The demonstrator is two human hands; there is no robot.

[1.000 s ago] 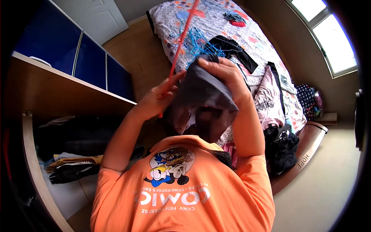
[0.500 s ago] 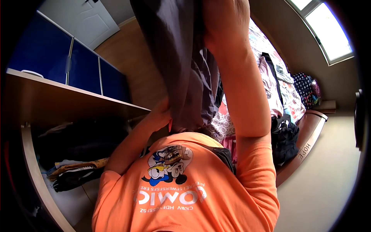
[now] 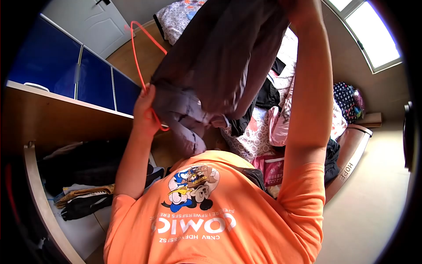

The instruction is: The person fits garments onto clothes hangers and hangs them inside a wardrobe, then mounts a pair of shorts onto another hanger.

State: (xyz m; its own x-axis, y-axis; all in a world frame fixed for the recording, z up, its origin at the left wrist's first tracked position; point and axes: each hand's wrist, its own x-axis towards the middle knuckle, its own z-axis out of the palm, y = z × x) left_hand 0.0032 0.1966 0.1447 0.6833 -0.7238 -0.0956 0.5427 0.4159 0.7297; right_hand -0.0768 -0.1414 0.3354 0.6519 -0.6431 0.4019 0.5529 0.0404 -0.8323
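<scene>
My left hand [image 3: 146,108] is closed around a thin orange-red clothes hanger [image 3: 134,55], whose loop rises above the fist. Part of the hanger's lower end curls out below the fingers. A long dark grey garment [image 3: 224,57] is draped across the middle, its lower end bunched beside my left hand. High at the upper right, my right hand [image 3: 303,11] grips the garment's upper edge; its fingertips are partly hidden. Whether my left hand also pinches the cloth, I cannot tell.
On my right is a bed with a patterned sheet [image 3: 255,138], several dark clothes and a wooden footboard [image 3: 347,169]. An opened wardrobe at left holds folded clothes [image 3: 85,200]. Blue cabinet doors [image 3: 94,81] stand beyond, near a white door [image 3: 103,26].
My left hand has moved up and outward, bringing the hanger into view. The garment's upper part has shifted right with my right hand, and its lower end now spreads toward my left hand.
</scene>
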